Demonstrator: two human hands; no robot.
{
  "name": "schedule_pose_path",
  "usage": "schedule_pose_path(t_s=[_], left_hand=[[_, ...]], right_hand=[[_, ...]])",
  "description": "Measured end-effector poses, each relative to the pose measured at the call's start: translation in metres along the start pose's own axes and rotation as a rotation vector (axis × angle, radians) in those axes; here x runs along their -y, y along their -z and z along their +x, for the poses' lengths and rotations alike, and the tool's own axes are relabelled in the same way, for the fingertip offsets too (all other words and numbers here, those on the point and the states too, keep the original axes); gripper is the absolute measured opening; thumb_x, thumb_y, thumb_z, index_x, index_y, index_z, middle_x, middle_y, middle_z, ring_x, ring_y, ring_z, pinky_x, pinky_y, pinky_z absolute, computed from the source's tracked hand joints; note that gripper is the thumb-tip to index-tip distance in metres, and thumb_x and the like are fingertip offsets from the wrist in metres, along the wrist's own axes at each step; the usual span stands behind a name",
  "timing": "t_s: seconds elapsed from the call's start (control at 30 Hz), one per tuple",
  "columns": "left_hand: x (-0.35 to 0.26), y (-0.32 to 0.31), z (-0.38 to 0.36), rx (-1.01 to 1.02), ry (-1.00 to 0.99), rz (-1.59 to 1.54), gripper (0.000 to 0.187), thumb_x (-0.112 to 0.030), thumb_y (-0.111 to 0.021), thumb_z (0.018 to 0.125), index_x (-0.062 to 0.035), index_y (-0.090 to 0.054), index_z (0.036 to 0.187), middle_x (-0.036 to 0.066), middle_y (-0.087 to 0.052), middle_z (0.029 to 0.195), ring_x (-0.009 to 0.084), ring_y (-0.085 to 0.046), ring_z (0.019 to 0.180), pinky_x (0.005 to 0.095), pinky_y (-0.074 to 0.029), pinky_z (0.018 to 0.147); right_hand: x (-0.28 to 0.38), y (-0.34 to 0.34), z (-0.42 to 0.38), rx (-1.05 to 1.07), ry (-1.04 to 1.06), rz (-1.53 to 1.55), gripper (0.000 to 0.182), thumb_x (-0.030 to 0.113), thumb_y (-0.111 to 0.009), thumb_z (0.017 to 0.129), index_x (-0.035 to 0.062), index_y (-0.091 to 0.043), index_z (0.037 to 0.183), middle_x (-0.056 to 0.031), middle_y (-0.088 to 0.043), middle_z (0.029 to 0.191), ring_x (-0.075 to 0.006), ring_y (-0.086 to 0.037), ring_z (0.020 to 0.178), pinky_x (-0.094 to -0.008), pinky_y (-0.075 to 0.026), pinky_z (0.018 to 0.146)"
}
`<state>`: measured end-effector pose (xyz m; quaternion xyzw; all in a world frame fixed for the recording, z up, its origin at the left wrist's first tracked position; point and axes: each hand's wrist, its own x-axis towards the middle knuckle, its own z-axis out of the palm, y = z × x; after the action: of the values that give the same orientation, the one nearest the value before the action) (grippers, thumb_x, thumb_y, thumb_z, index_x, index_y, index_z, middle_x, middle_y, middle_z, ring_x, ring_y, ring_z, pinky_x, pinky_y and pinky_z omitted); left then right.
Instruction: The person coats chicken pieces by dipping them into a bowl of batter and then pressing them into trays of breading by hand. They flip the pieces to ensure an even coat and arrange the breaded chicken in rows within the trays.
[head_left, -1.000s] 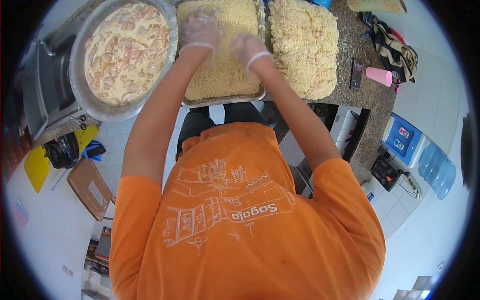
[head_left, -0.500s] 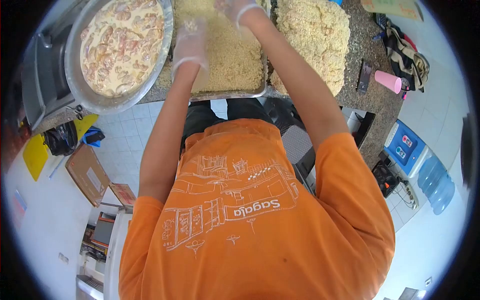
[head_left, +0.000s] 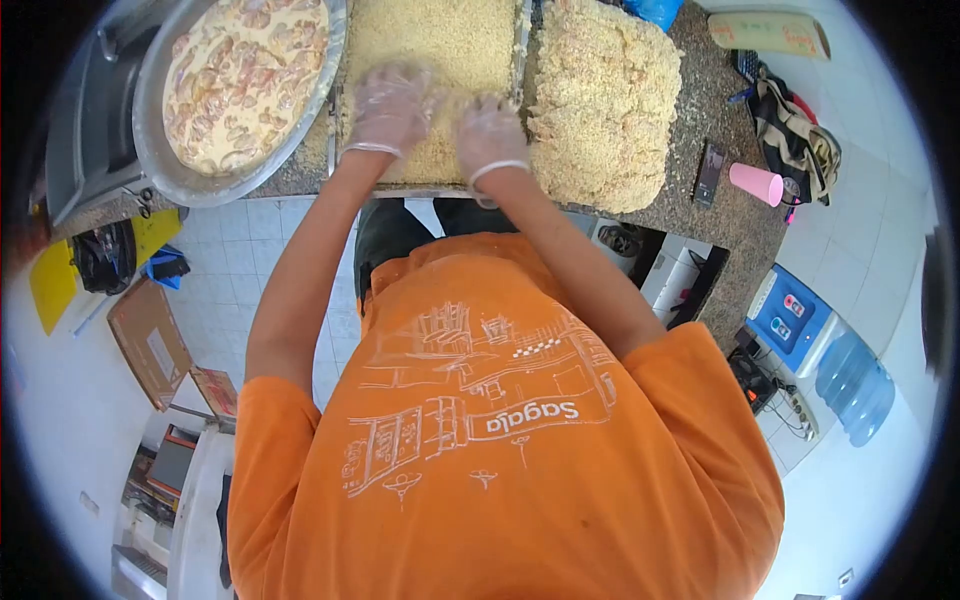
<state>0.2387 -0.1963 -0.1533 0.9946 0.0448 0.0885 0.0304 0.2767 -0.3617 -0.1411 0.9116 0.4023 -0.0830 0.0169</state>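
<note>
A tray [head_left: 523, 60] of pale crumbs [head_left: 430, 45] lies in front of me, with both gloved hands at its near half. My left hand [head_left: 393, 108] rests on the crumbs at the left, its fingers spread and slightly blurred. Near the right rim is my right hand [head_left: 490, 135], fingers apart and pointing down into the crumbs. Neither hand shows a piece in its grasp. To the left stands a metal bowl [head_left: 338, 75] of raw meat pieces [head_left: 240, 85] in creamy liquid. Crumb-coated pieces [head_left: 605, 110] are heaped to the right of the tray.
On the speckled counter [head_left: 735, 225] at the right are a dark phone-like object [head_left: 709, 173], a pink cup [head_left: 756, 184] and a striped bag [head_left: 795, 130]. Scissors [head_left: 143, 200] lie by the bowl. A water dispenser [head_left: 790, 310] stands at the lower right.
My right hand has come back from the tray's far part to its near right side. My left hand has moved slightly, and its fingers now lie in the crumbs. The view has shifted a little.
</note>
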Motion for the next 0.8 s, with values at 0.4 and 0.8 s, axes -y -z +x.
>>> schedule_pose_path(t_s=[0.4,0.8], left_hand=[[0.010,0.033,-0.016,0.092,0.516,-0.501,0.033,-0.030,-0.050,0.100,-0.0042,-0.068,0.110,0.021,-0.069,0.096,0.0404,-0.067,0.088,0.0486,-0.052,0.079],[-0.035,0.057,-0.068,-0.192,1.732,-1.952,0.028,-0.040,-0.054,0.100,-0.0183,-0.049,0.083,-0.006,-0.050,0.070,0.0033,-0.042,0.053,0.0193,-0.028,0.036]], right_hand=[[0.022,0.004,-0.014,0.065,0.297,0.267,0.026,0.017,-0.049,0.097,0.0005,-0.061,0.112,-0.0201,-0.065,0.104,-0.0340,-0.065,0.099,-0.0438,-0.057,0.077],[0.048,0.032,0.055,0.150,0.100,0.453,0.030,0.021,-0.046,0.099,0.0046,-0.062,0.118,-0.0237,-0.065,0.118,-0.0369,-0.066,0.105,-0.0467,-0.054,0.088]])
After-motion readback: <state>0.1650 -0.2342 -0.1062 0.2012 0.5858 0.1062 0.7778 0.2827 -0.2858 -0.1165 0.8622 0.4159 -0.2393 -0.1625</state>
